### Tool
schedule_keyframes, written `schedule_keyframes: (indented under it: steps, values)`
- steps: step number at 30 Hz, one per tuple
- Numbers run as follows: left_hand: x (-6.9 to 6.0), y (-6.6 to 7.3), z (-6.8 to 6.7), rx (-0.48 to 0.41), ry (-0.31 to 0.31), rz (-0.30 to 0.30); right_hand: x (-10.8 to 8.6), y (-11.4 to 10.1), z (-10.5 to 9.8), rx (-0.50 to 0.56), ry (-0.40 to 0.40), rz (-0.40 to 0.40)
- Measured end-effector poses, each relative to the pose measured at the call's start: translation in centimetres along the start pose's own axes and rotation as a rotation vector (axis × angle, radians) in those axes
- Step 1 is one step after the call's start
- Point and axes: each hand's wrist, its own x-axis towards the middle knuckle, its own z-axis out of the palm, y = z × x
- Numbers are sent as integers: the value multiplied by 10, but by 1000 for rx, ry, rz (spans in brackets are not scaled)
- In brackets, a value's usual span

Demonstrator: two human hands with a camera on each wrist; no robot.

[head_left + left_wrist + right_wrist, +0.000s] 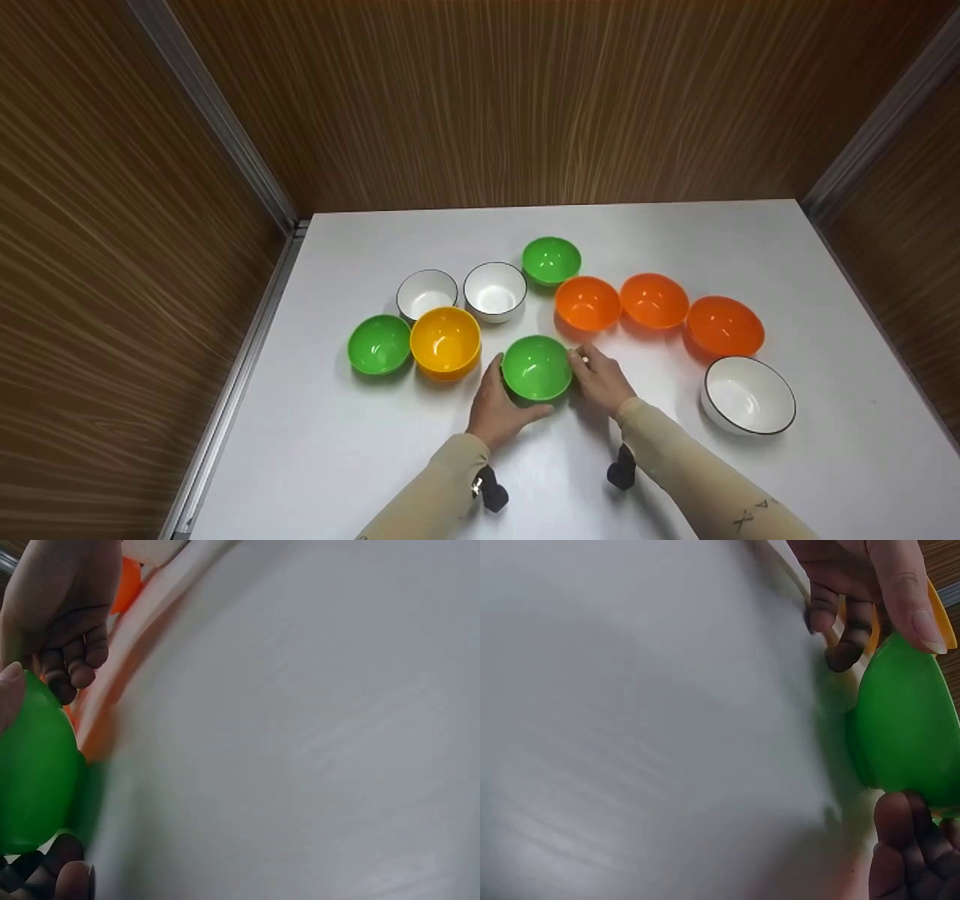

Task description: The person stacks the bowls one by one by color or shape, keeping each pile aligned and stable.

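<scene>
A green bowl (536, 367) is held upright between both hands near the middle of the table. My left hand (499, 409) grips its left and near side, thumb stretched along the front. At its right rim, my right hand (600, 379) pinches the wall with bent fingers. The left wrist view shows the same bowl (34, 772) from the side, with the right hand (64, 600) beyond it. In the right wrist view the left thumb lies on the bowl (904, 720), above its shadow on the tabletop. Whether its base touches the table, I cannot tell.
Left of the hands stand stacked yellow bowls (445, 341) and a green bowl (379, 345). Behind are two white bowls (427, 294) and another green bowl (551, 260). Three orange bowls (654, 300) curve rightward to a larger white bowl (748, 395). Wood-grain panels (525, 105) surround the white table (315, 465).
</scene>
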Motion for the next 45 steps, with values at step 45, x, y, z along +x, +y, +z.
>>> schedule_keyframes:
  steps: [45]
  values:
    - [-5, -12, 9, 126, -34, 74, -8, 11, -24, -122, -181, -22]
